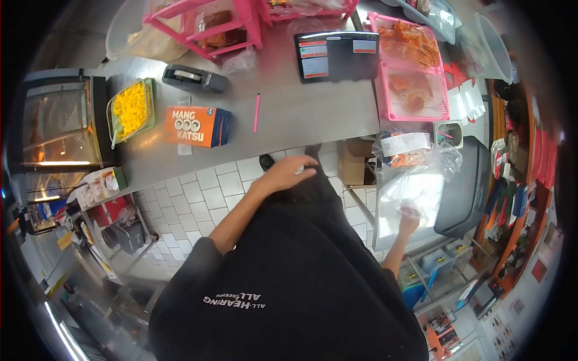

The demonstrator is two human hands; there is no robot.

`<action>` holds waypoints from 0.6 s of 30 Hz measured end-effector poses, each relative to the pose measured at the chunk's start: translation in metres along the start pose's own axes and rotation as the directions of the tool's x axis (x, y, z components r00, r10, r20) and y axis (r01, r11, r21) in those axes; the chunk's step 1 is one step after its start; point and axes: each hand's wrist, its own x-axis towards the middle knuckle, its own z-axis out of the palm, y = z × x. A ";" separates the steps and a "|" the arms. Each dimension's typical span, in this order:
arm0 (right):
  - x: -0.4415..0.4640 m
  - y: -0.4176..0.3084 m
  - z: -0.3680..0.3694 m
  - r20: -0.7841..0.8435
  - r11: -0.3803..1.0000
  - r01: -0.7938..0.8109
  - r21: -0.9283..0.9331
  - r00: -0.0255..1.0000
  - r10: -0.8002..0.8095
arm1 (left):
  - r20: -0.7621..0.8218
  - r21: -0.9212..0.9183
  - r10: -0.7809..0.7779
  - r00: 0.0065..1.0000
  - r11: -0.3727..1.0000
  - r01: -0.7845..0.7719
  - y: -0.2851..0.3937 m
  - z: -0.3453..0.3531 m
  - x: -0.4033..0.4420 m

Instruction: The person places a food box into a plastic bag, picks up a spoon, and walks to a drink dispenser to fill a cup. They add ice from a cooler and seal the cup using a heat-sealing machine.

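Observation:
My left hand (292,172) is held in front of my dark shirt, beyond the counter's near edge. Its fingers are stretched out with a gap between them, and I see nothing clearly held. To the right, my right hand (410,218) is closed at the near end of a clear plastic bag (415,186), its fingers partly blurred by glare. Inside the bag's far end is an orange box (409,158), with a white printed receipt (406,143) over it.
The steel counter (283,114) holds an orange-and-blue box (197,126), a pink pen (257,112), a tape dispenser (194,78), a glass dish of yellow food (132,108) and a tablet (337,56). Pink baskets (413,90) stand right. A dark lid-like panel (466,192) borders the bag.

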 end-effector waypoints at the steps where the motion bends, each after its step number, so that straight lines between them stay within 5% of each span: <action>1: 0.001 0.007 0.001 -0.002 1.000 0.012 -0.011 1.000 -0.012 | -0.163 -0.007 0.054 0.985 0.998 -0.056 0.006 -0.013 -0.016; 3: 0.007 0.016 0.007 0.041 0.966 -0.191 0.174 0.982 0.187 | -0.454 0.082 0.156 0.877 0.988 -0.134 0.002 -0.050 -0.051; 7: 0.009 0.040 0.016 -0.012 0.989 -0.104 0.102 0.994 0.105 | -0.878 0.154 0.137 0.459 0.988 -0.002 -0.045 -0.147 -0.119; 9: 0.008 0.074 0.030 0.010 0.995 0.028 -0.098 1.000 -0.027 | -0.972 -0.019 -0.044 0.230 0.994 0.109 -0.084 -0.188 -0.145; 13: -0.007 0.010 0.018 -0.051 0.955 -0.242 -0.173 0.970 0.237 | -0.931 -0.222 -0.261 0.256 0.960 0.173 -0.151 -0.221 -0.171; 15: -0.002 0.008 0.020 -0.091 0.922 -0.284 -0.261 0.959 0.270 | -0.722 -0.561 -0.531 0.443 0.824 0.074 -0.149 -0.215 -0.173; 18: 0.009 0.040 0.025 -0.020 0.952 -0.221 -0.212 0.975 0.222 | -0.771 -0.427 -0.421 0.479 0.899 0.103 -0.178 -0.200 -0.165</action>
